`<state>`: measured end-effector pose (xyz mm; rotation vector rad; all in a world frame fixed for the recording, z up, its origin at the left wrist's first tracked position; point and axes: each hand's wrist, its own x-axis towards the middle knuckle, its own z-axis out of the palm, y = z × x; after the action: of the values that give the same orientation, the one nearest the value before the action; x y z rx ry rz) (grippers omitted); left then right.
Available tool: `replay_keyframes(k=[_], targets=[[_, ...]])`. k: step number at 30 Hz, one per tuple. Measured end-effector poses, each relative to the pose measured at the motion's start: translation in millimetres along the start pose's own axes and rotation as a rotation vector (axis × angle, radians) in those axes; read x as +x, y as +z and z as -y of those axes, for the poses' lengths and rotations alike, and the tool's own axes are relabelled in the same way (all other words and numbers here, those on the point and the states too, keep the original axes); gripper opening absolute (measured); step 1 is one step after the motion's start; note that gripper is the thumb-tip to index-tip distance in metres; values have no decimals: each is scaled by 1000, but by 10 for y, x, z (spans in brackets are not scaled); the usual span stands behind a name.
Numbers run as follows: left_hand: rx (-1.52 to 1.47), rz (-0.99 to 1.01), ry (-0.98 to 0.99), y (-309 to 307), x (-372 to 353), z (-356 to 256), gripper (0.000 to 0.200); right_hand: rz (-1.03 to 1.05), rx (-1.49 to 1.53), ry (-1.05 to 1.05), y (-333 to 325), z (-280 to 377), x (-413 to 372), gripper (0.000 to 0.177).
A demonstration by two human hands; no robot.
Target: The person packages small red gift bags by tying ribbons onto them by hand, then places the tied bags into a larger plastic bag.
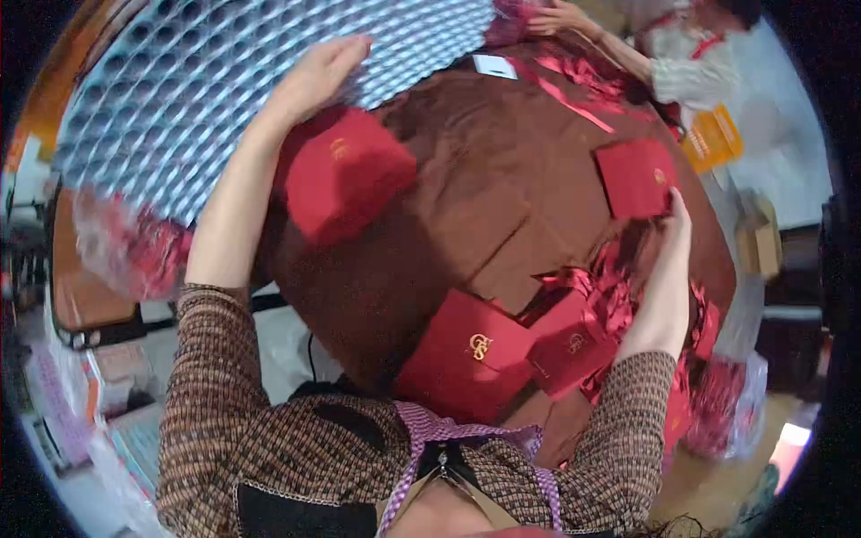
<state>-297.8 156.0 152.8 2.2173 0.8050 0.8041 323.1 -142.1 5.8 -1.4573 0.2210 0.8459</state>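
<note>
**Left palm flat on the dimpled sheet, right fingers at a red box**

Your left hand (318, 76) is lying open, palm down and fingers spread, on the large blue-and-white dimpled plastic sheet (206, 90) that is covering the table's 11 o'clock side. Your right hand (668, 247) is stretching out with the fingers straight. Its fingertips (674, 204) are touching the lower right edge of a flat square red box with a small gold mark (635, 177), which is lying at 2 o'clock. I cannot tell whether the thumb is pinching it.

Crinkled red foil ribbon (605, 291) is bunching under and beside your right wrist. Just inside it, at 5 o'clock, a small red gold-logo box (569, 345) is leaning against a bigger red box with a gold monogram (471, 345). Another red box (345, 175) is sitting tilted just below your left hand, at 10 o'clock. All of this is resting on the round brown-covered table (466, 179).

At 1 o'clock, another person's hand (558, 18), on a striped sleeve, is reaching onto the table's far edge, near a white card (495, 65) and loose red ribbon strips (578, 94).
</note>
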Motion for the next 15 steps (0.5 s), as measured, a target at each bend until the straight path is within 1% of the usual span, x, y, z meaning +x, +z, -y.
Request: replay_keyframes(k=[1, 2, 3, 4, 5, 6, 7, 8, 9, 10, 11, 12, 13, 14, 15], targets=[[-77, -144, -23, -89, -142, -43, 37, 46, 58, -70, -194, 14, 196, 35], [-79, -185, -37, -222, -269, 1, 34, -75, 10, 15, 21, 46, -217, 34], [-77, -203, -54, -280, -447, 2, 34, -74, -114, -20, -54, 82, -245, 32], [-93, -335, -109, -302, -670, -49, 33, -77, -238, -56, -140, 119, -248, 31], [-109, -468, -161, -319, -889, -106, 32, 54, -376, -102, -377, 213, 40, 32], [-58, -520, -189, -320, -1104, -165, 34, 61, -388, -106, -441, 173, 178, 32], [-59, -533, -195, -302, -1294, -129, 34, -149, -199, -266, -391, 143, 192, 37], [-110, -618, -267, -253, -1484, -22, 37, -337, -44, -455, -367, 118, 248, 42], [-165, -694, -340, -196, -1655, 73, 41, -325, -169, -650, -69, 104, -225, 41], [-173, -693, -346, -139, -1786, 122, 41, -328, -297, -857, 314, 74, -834, 40], [-392, -715, -558, -77, -1884, 163, 46, -342, -408, -1058, 731, 36, -1494, 39], [-612, -722, -771, -14, -1962, 226, 52, -127, -451, -1083, 938, 5, -1495, 38], [-622, -708, -776, 43, -2020, 348, 52, 96, -483, -1085, 1142, -23, -1487, 37], [-787, -655, -912, 87, -2064, 488, 55, 178, -681, -1166, 1551, -181, -1844, 34], [-948, -592, -1048, 117, -2081, 577, 59, 360, -843, -1002, 1859, -329, -2034, 43]])
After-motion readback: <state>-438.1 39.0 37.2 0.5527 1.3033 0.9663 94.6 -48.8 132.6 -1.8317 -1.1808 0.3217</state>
